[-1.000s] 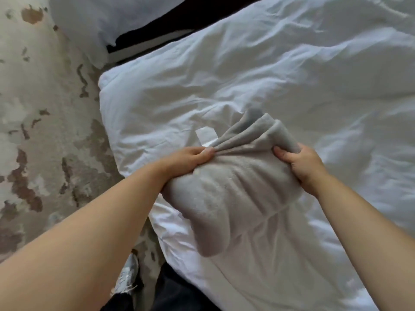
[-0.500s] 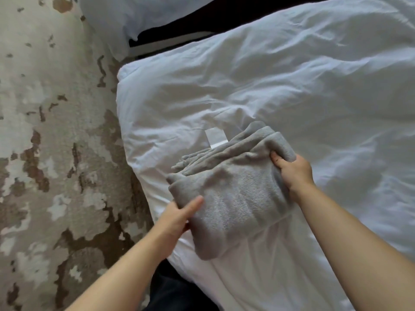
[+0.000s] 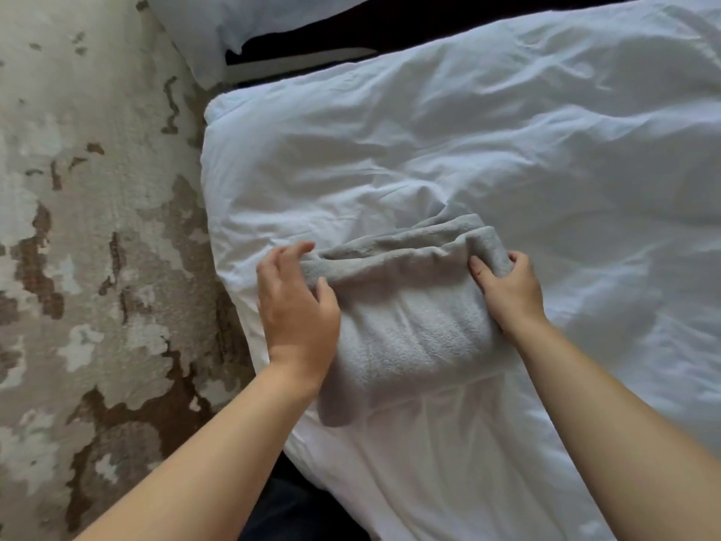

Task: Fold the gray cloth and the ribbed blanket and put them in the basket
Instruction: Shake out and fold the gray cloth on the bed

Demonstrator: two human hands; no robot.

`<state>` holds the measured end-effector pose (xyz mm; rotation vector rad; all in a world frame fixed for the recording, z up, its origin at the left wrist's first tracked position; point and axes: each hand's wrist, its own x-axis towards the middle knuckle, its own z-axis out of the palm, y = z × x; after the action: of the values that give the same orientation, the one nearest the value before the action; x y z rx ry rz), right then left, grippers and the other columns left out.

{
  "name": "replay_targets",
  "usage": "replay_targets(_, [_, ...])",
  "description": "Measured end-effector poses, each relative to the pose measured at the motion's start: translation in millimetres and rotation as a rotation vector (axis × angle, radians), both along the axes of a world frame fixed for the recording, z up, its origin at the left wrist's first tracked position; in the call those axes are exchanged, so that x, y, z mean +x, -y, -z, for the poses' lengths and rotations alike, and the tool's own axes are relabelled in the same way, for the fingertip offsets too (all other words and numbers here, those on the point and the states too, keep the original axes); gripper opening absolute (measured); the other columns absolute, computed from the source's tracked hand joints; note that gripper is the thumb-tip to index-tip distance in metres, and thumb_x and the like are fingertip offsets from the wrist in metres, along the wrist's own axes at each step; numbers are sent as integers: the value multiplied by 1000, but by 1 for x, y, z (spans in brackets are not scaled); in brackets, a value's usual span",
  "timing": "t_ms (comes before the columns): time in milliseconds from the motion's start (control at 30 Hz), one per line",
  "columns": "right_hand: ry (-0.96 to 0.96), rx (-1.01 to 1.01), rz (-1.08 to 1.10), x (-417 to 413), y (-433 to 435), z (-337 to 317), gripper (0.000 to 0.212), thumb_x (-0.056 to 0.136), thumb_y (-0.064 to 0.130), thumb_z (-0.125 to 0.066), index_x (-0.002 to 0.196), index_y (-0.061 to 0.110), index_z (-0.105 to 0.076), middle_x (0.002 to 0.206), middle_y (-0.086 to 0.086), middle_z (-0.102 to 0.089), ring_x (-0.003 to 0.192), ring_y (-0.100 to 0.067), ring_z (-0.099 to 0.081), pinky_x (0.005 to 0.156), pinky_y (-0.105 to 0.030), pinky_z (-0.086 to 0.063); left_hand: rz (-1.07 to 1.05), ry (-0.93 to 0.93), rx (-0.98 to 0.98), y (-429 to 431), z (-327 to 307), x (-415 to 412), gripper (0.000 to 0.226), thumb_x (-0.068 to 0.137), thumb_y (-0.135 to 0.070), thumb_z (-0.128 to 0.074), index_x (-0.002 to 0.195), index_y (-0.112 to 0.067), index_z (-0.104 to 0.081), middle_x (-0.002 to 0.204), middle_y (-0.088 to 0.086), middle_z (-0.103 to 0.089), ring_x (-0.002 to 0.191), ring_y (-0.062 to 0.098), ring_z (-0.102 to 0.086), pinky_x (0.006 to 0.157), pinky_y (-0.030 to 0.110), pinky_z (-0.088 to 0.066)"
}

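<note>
Both hands hold the folded cloth (image 3: 405, 326) on the bed (image 3: 468, 150).
The cloth lies as a thick gray bundle near the bed's left edge, on the white cover, its layered folds facing away from the person. The left hand (image 3: 298, 306) curls round the cloth's left end, thumb on top and fingers hooked over the far edge. The right hand (image 3: 507, 290) grips the right end, thumb on the near face and fingers wrapped behind. A mottled rug (image 3: 97, 267) lies left of the bed, and a pillow (image 3: 203, 29) beyond its far corner.

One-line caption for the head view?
Folded gray cloth on a white bed, held at both ends of its far edge.
</note>
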<state>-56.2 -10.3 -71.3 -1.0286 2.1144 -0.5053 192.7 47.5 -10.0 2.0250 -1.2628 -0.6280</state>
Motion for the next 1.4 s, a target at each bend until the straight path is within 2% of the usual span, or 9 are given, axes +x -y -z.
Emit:
replay_targets(67, [-53, -15, -94, 3, -1, -2, 61, 85, 45, -65, 130, 12, -43, 126, -11, -56, 113, -28, -54, 84, -27, -37, 359, 56, -177, -7, -8, -25, 28, 76, 0, -58, 101, -10, -66, 107, 8, -60, 100, 24, -59, 88, 43, -51])
replay_targets(167, [-253, -61, -223, 9, -3, -12, 71, 88, 42, -62, 143, 7, -34, 140, -22, -41, 128, -36, -40, 105, -36, -33, 667, 326, 160, -15, 6, -54, 35, 82, -21, -55, 117, -18, -62, 130, 7, -54, 127, 26, -46, 111, 51, -28])
replay_targets(233, [-467, -292, -451, 19, -7, -23, 67, 88, 41, -60, 143, 8, -40, 141, -26, -39, 129, -41, -38, 110, -47, -29, 664, 428, 289, -12, 23, -55, 47, 89, -34, -48, 134, -23, -47, 150, 3, -34, 142, 21, -24, 116, 49, -7])
replay_targets(300, [-488, -524, -881, 35, -10, -25, 61, 84, 43, -55, 138, 15, -51, 142, -22, -45, 132, -39, -41, 111, -51, -28, 623, 464, 272, -9, 33, -50, 53, 88, -38, -50, 138, -21, -47, 152, 5, -35, 143, 23, -25, 117, 48, -4])
replay_targets(433, [-531, -347, -1425, 44, 8, -2, 68, 84, 58, -39, 146, 29, -37, 156, -6, -30, 146, -28, -19, 119, -48, -7, 510, 540, 343, -9, 55, -30, 67, 84, -53, -39, 147, -29, -34, 159, 3, -21, 147, 24, -13, 114, 46, 12])
replay_targets(567, [-614, -236, -1209, 14, 33, 37, 75, 82, 71, -26, 148, 37, -14, 160, -1, -16, 148, -24, -4, 117, -41, 9, 424, 544, 364, -10, 95, -8, 70, 83, -65, -13, 147, -40, 1, 155, -10, 13, 142, 8, 15, 113, 47, 17])
replay_targets(800, [-516, -455, -1041, 5, 35, 99, 68, 87, 56, -36, 147, 23, -33, 154, -10, -32, 144, -31, -22, 115, -56, -16, 369, 453, 55, -1, 156, -11, 64, 79, -46, -42, 139, -24, -46, 149, 9, -39, 140, 24, -28, 112, 52, -9])
replay_targets(1133, [-472, -721, -1021, -3, 56, 161, 66, 92, 51, -23, 140, 11, -44, 139, -22, -49, 131, -36, -36, 101, -64, -33, 372, 511, -66, 3, 213, -15, 59, 80, -45, -35, 135, -25, -38, 142, 4, -31, 132, 25, -29, 111, 45, -7])
replay_targets(1400, [-478, -612, -1012, 6, 55, 132, 67, 88, 43, -30, 134, 1, -51, 137, -23, -51, 127, -41, -43, 103, -59, -36, 397, 456, 16, 8, 183, -11, 61, 78, -44, -40, 135, -24, -45, 143, 11, -46, 132, 23, -31, 109, 49, -17])
